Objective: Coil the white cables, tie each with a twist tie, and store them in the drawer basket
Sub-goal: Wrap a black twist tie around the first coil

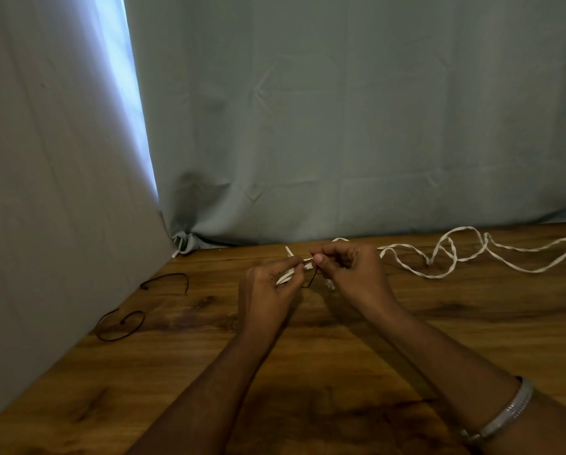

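The left hand (268, 284) grips folded loops of the thin white cable (439, 257); the right hand (350, 274) pinches the same cable beside a thin black twist tie (311, 279); the rest trails right on the brown wooden desk (308, 372); two black ties (120, 326) lie left.

Surface (324, 356): wood-grain finish, warm brown with dark knots, a faint satin sheen. Backdrop curtain (340, 126): matt grey-green woven cloth, creased in square fold lines. White cable (439, 254): flat, matt, seemingly plastic-sheathed, twisted along its run. Twist ties (120, 326): thin, black, wire-like, matt. Bracelet (501, 418): silvery metal, finely textured, glinting.
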A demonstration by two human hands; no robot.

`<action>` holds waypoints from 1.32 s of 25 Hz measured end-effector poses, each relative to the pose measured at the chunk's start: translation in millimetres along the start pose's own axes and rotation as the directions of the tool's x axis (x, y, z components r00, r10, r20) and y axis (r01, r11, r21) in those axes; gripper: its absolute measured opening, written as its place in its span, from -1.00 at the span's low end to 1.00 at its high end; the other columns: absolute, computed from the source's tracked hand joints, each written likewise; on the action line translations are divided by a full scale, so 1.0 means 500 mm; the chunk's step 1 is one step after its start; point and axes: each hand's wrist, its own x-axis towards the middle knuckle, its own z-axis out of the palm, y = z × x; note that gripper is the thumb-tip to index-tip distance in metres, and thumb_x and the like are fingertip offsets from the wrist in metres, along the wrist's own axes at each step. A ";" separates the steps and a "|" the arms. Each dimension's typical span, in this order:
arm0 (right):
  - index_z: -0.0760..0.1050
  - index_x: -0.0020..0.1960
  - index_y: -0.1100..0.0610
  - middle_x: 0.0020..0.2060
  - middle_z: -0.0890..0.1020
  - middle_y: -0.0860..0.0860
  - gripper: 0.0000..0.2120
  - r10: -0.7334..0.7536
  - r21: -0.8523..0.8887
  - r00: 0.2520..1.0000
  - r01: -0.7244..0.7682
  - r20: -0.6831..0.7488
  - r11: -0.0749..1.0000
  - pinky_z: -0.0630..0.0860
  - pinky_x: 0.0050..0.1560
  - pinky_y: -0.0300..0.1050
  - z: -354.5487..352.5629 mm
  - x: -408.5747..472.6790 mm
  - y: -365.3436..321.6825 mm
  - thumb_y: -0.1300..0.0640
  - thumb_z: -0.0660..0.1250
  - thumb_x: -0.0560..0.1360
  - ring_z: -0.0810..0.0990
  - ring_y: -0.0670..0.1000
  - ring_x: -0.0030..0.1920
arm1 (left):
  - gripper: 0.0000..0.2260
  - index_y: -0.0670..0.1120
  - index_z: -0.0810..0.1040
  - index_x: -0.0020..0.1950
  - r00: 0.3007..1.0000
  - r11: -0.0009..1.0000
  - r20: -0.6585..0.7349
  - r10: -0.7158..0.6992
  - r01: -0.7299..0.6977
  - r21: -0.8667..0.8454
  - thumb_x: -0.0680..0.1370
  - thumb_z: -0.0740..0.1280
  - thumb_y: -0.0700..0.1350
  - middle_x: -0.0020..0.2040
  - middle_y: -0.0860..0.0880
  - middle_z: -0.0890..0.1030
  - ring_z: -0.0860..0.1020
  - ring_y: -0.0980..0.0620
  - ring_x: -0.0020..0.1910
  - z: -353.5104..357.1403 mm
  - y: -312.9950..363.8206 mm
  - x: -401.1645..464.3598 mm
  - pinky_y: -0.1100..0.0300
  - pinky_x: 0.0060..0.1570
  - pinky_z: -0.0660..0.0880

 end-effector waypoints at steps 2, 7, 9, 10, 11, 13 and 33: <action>0.72 0.07 0.16 -0.15 0.74 -0.04 -0.84 -0.004 -0.009 1.000 0.005 0.025 1.000 0.66 0.03 -0.16 0.001 -0.002 -0.002 0.32 0.45 0.54 0.73 -0.06 -0.09 | -0.78 0.02 0.77 0.11 1.000 1.000 0.006 0.010 -0.010 0.007 0.53 0.41 -0.01 -0.11 0.10 0.77 0.71 0.22 -0.19 0.001 0.000 -0.001 0.08 -0.22 0.61; 0.68 -0.09 -0.05 -0.25 0.72 -0.15 -0.72 0.010 0.053 0.997 -0.014 0.073 0.999 0.66 -0.05 -0.24 0.000 -0.002 -0.001 0.35 0.44 0.54 0.71 -0.17 -0.19 | -0.77 0.03 0.77 0.10 1.000 1.000 0.000 0.012 -0.012 -0.002 0.52 0.40 0.02 -0.12 0.10 0.77 0.70 0.23 -0.20 0.000 0.009 -0.002 0.08 -0.23 0.61; 0.67 -0.10 -0.01 -0.30 0.73 -0.12 -0.73 0.058 0.103 0.993 -0.069 0.107 0.992 0.65 -0.12 -0.27 0.001 -0.001 0.001 0.37 0.44 0.53 0.72 -0.14 -0.23 | -0.76 0.01 0.77 0.10 1.000 1.000 0.001 0.011 -0.011 -0.016 0.53 0.40 0.04 -0.11 0.10 0.77 0.70 0.23 -0.19 -0.002 0.011 -0.001 0.08 -0.23 0.61; 0.67 -0.09 0.04 -0.31 0.73 -0.08 -0.76 0.087 0.133 0.988 -0.104 0.128 0.986 0.65 -0.14 -0.28 0.002 -0.001 0.000 0.38 0.43 0.53 0.72 -0.12 -0.24 | -0.75 0.01 0.77 0.10 1.000 1.000 0.008 0.016 -0.016 -0.021 0.53 0.39 0.05 -0.12 0.10 0.77 0.71 0.23 -0.19 -0.003 0.012 -0.002 0.08 -0.23 0.61; 0.67 -0.07 0.08 -0.31 0.74 -0.05 -0.80 0.110 0.155 0.983 -0.132 0.144 0.979 0.66 -0.15 -0.27 0.003 -0.002 0.000 0.38 0.43 0.54 0.72 -0.10 -0.25 | -0.75 0.02 0.77 0.10 1.000 0.999 0.020 0.019 -0.018 -0.027 0.53 0.39 0.06 -0.12 0.10 0.77 0.71 0.22 -0.18 -0.004 0.012 -0.002 0.07 -0.23 0.61; 0.66 -0.06 0.09 -0.32 0.74 0.00 -0.84 0.113 0.164 0.982 -0.138 0.152 0.977 0.67 -0.13 -0.20 0.001 -0.003 -0.001 0.34 0.45 0.53 0.72 -0.07 -0.26 | -0.76 0.01 0.77 0.11 0.999 0.998 0.045 0.005 -0.003 -0.056 0.54 0.40 0.04 -0.11 0.10 0.77 0.72 0.19 -0.17 -0.002 0.009 -0.002 0.04 -0.21 0.62; 0.72 -0.06 0.16 -0.27 0.76 0.01 -0.92 0.187 0.147 0.975 -0.204 0.117 0.968 0.59 -0.33 -0.24 -0.025 -0.006 -0.009 0.28 0.45 0.55 0.72 -0.07 -0.28 | -0.83 -0.19 0.76 0.05 0.908 0.746 0.235 -0.347 0.419 -0.518 0.48 0.55 -0.21 -0.05 -0.11 0.77 0.74 -0.14 0.02 0.014 0.042 -0.002 -0.01 0.09 0.65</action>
